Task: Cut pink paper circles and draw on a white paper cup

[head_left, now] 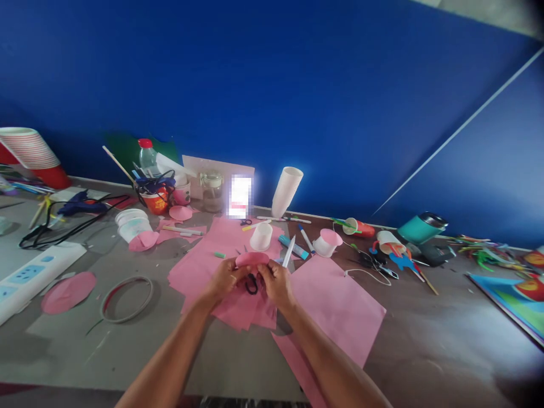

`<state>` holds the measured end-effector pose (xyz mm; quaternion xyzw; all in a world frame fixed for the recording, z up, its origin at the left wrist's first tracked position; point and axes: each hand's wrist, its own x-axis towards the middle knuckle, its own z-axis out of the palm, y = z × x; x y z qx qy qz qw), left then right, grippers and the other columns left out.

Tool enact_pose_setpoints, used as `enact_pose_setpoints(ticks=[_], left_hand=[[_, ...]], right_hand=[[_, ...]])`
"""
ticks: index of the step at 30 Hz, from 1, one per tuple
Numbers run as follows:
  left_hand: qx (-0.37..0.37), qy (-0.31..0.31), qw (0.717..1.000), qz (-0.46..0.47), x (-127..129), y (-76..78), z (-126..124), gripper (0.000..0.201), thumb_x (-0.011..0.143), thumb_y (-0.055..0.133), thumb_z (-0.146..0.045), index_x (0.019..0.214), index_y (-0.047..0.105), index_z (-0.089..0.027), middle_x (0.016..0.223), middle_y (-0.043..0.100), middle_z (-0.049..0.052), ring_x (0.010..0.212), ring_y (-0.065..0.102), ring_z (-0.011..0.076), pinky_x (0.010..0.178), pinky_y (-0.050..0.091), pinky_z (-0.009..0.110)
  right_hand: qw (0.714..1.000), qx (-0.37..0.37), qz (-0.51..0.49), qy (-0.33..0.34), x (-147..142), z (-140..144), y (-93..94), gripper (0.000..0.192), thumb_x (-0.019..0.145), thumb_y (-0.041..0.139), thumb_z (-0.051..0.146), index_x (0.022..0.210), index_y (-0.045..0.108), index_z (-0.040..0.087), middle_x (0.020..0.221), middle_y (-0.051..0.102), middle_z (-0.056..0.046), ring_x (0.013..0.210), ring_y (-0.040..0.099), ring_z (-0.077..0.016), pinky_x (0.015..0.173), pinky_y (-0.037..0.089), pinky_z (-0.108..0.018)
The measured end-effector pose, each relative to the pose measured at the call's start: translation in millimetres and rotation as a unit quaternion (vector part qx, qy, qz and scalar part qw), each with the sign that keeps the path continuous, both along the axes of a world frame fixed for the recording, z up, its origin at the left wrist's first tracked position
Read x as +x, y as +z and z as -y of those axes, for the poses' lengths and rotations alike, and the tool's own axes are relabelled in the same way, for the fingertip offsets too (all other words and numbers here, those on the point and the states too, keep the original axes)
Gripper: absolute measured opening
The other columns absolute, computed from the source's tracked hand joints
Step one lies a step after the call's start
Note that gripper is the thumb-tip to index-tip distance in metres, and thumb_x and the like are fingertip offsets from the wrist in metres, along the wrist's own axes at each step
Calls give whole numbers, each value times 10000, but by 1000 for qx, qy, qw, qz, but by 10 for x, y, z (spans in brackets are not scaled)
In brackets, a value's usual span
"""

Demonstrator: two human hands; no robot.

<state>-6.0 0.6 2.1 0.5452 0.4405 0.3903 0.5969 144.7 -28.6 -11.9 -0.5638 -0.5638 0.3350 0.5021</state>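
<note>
A round piece of pink paper (252, 259) is pinched between my left hand (224, 279) and my right hand (277, 281), its near edge under my fingers and thumbs. Black-handled scissors (252, 286) lie just below it, partly hidden by my hands. Under both hands spreads a pile of pink paper sheets (198, 272). A white paper cup (260, 237) stands upside down just beyond the held paper. Right of it, another white cup (325, 247) has a pink paper piece on it. A white pen (289, 253) and a teal glue stick (294, 247) lie beside my right hand.
A tape ring (127, 300), a pink paper circle (69, 293) and a white power strip (36, 275) lie at left. A tall cup stack (287, 191) and a bright phone-like screen (240, 196) stand near the blue wall. A teal tumbler (423, 228) is at right.
</note>
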Motion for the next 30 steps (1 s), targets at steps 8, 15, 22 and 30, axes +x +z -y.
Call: enact_pose_setpoints(ticks=[8, 15, 22, 30], left_hand=[[-7, 18, 1000, -3, 32, -67, -18, 276, 684, 712, -406, 645, 664, -137, 496, 530, -21, 456, 417, 91, 447, 295, 218], [-10, 4, 1000, 0, 29, -27, -4, 310, 673, 744, -436, 717, 726, -129, 590, 647, 25, 513, 519, 122, 488, 371, 227], [-9, -16, 1000, 25, 4, -66, -35, 322, 657, 763, -429, 788, 743, -136, 727, 702, 60, 680, 605, 173, 633, 466, 261], [-17, -14, 999, -48, -29, -13, -23, 291, 653, 684, -431, 613, 603, -154, 486, 440, -57, 472, 359, 87, 475, 276, 230]], right_hand=[[999, -1, 40, -12, -6, 29, -12, 286, 829, 549, 444, 702, 582, 191, 604, 583, 4, 547, 500, -130, 517, 397, -246], [998, 5, 63, -16, -12, 13, -88, 276, 831, 554, 389, 650, 595, 186, 570, 578, 7, 542, 498, -132, 505, 377, -243], [998, -7, 63, 7, 2, -2, -105, 302, 868, 475, 382, 710, 630, 177, 616, 608, -22, 556, 503, -145, 530, 380, -267], [995, 0, 103, -14, 34, -25, -116, 354, 877, 454, 422, 601, 506, 206, 540, 523, 8, 505, 453, -128, 499, 321, -259]])
